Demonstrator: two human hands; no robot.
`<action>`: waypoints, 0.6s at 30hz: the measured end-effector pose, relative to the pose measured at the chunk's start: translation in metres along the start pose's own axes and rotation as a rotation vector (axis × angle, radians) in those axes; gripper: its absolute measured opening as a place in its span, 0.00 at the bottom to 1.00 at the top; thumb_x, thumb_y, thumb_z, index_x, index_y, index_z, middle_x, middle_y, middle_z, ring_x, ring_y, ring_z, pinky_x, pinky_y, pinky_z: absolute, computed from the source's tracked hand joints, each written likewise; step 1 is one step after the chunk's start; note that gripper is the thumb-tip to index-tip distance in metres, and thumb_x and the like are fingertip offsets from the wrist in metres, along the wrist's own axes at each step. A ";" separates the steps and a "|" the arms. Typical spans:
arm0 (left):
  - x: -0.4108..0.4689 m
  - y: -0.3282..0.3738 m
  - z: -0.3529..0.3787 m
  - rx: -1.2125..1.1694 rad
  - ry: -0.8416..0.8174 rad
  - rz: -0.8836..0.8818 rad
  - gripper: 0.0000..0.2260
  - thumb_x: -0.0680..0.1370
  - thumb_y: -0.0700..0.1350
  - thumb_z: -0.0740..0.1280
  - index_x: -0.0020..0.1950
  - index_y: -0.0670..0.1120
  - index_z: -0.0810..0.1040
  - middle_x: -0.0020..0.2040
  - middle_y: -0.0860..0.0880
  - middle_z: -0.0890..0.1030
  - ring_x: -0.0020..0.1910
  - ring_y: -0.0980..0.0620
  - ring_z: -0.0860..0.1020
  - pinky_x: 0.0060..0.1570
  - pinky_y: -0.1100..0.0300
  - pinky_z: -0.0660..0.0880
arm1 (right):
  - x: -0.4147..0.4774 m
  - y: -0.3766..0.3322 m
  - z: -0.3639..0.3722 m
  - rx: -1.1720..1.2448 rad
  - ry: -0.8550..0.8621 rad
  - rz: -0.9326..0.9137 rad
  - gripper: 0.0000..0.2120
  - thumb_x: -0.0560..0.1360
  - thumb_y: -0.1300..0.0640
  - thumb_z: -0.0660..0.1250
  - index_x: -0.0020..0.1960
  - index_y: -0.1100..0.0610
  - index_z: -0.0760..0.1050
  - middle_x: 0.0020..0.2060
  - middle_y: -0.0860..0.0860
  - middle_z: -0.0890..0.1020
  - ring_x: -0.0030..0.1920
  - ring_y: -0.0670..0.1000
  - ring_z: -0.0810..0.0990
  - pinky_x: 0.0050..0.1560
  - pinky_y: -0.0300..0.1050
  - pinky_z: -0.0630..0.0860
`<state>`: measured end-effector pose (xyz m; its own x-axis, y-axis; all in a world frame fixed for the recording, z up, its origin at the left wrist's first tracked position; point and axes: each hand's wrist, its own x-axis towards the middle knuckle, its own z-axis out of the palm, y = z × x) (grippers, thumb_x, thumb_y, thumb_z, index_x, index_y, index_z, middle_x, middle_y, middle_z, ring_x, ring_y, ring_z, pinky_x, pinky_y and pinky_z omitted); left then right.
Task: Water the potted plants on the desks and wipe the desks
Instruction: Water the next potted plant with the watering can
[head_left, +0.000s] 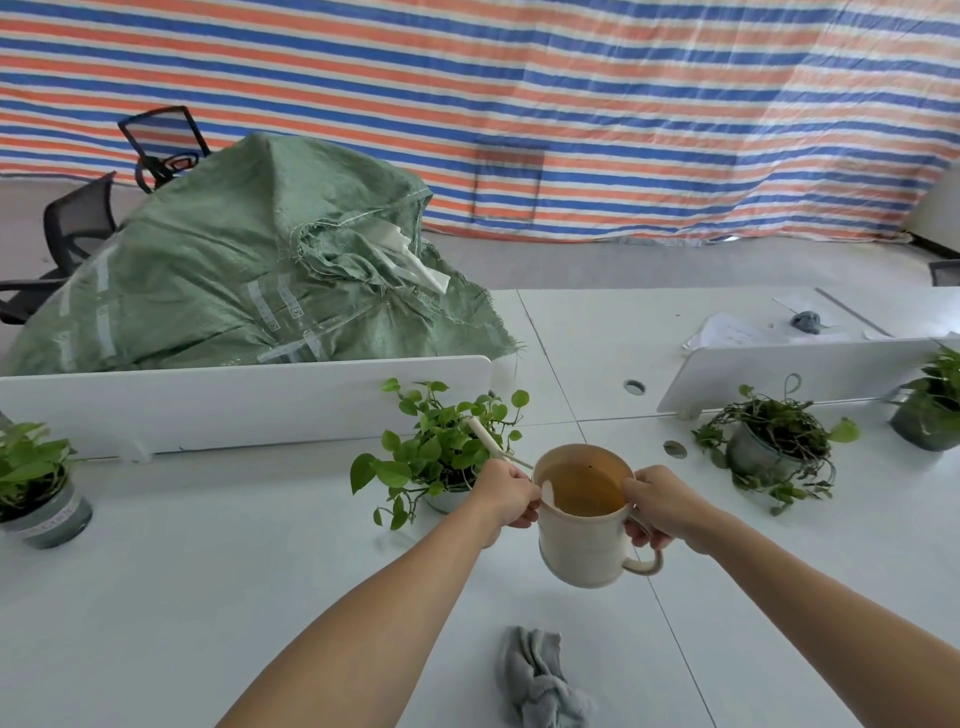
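A wide orange, blue and white striped tarpaulin (571, 104) hangs across the whole background. In front of it bulges a large, crumpled green woven plastic sack (234, 270), with white scraps (410, 260) poking from its torn mouth. Behind the sack stand two black mesh office chairs (72, 223), the farther one (161, 135) tilted. Two low white divider panels (234, 400) (779, 369) stand upright; beyond the right one lie loose white papers (737, 330) beside a small crumpled grey lump (806, 321)

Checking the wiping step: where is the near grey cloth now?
Head view, bottom centre: the cloth lies crumpled on the desk, untouched, just this side of the can.
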<state>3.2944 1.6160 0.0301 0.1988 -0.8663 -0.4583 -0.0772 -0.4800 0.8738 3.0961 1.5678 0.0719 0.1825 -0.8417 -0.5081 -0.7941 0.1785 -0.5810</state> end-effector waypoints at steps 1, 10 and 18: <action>0.001 0.000 0.002 -0.002 -0.001 -0.001 0.02 0.77 0.35 0.66 0.48 0.37 0.77 0.38 0.42 0.79 0.34 0.48 0.77 0.38 0.57 0.80 | 0.001 0.001 -0.001 0.000 0.003 0.003 0.13 0.80 0.62 0.53 0.45 0.65 0.74 0.30 0.58 0.79 0.29 0.55 0.77 0.27 0.42 0.71; -0.003 0.001 0.015 -0.035 -0.045 -0.021 0.01 0.77 0.36 0.67 0.46 0.38 0.77 0.36 0.43 0.79 0.32 0.48 0.78 0.37 0.57 0.79 | -0.005 0.008 -0.012 -0.021 0.002 0.030 0.12 0.80 0.62 0.54 0.43 0.64 0.73 0.29 0.58 0.78 0.29 0.55 0.76 0.26 0.41 0.68; -0.016 -0.005 0.009 -0.048 -0.051 -0.042 0.03 0.77 0.37 0.66 0.44 0.38 0.76 0.34 0.43 0.80 0.29 0.47 0.79 0.33 0.57 0.79 | -0.016 0.013 -0.006 -0.034 -0.030 0.002 0.14 0.81 0.61 0.54 0.45 0.66 0.76 0.29 0.57 0.79 0.30 0.54 0.77 0.27 0.43 0.70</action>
<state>3.2828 1.6313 0.0319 0.1510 -0.8520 -0.5013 -0.0231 -0.5100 0.8599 3.0791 1.5806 0.0761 0.1979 -0.8254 -0.5287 -0.8138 0.1622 -0.5580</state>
